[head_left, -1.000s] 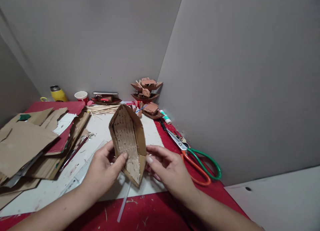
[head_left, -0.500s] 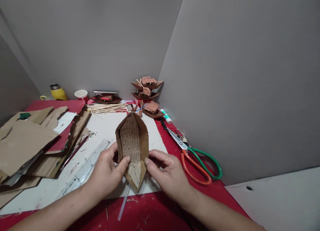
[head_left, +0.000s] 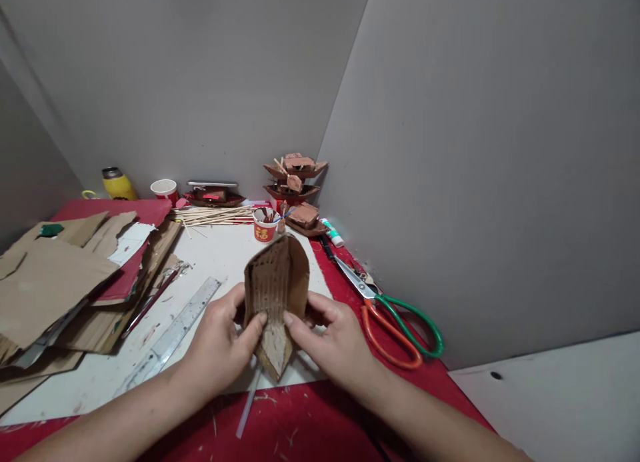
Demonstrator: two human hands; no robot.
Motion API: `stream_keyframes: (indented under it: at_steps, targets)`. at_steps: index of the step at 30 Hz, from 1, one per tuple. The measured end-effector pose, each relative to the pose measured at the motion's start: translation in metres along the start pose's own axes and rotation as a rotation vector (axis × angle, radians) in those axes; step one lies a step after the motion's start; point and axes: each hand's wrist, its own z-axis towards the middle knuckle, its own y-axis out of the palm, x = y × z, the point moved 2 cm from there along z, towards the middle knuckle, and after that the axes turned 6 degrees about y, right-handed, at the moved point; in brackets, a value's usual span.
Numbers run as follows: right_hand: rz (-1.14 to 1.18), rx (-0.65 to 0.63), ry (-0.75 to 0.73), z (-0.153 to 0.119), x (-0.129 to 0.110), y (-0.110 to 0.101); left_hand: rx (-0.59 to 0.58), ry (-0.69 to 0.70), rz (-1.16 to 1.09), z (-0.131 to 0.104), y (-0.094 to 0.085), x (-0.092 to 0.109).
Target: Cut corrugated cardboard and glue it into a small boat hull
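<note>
A brown cardboard boat hull [head_left: 270,285] is held up over the front part of the white board [head_left: 210,255], its hollow, ribbed inside facing me and its pointed end down. My left hand [head_left: 225,335] grips its left wall, the thumb pressing on the inside. On the right wall my right hand [head_left: 333,335] has its fingers behind and its thumb inside. The two thumbs lie close to each other near the lower third of the hull. The fingers behind the walls are partly hidden.
Cardboard sheets [head_left: 55,282] pile up at left beside a steel ruler [head_left: 175,329]. Large scissors [head_left: 380,302] lie at right. Behind are thin sticks [head_left: 215,215], a red paper cup [head_left: 265,227], finished boats [head_left: 295,189] and a yellow bottle [head_left: 119,184]. A glue stick [head_left: 247,405] lies in front.
The hull has shifted slightly right, and its top has tipped lower, uncovering the red cup's front. My right thumb has moved from the right wall's edge further inside.
</note>
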Motion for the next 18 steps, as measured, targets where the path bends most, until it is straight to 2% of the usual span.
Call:
stream_keyframes:
  at_steps: [3, 8, 14, 18]
  targets:
    - [0.002, 0.013, -0.037, 0.0012, 0.0005, 0.0016, -0.05, 0.029, 0.058, -0.0036, 0.0025, 0.0026]
    - [-0.005, 0.011, -0.07, 0.0002, 0.0028, 0.0054, -0.068, 0.048, 0.094, -0.0056, 0.0065, 0.0044]
    - [-0.004, 0.012, -0.037, 0.0024, 0.0088, 0.0086, -0.03, 0.05, 0.118, -0.0057, 0.01, 0.0009]
    - [-0.023, -0.037, -0.008, 0.006, 0.0079, 0.0062, -0.076, 0.005, 0.084, -0.0041, 0.0091, 0.0009]
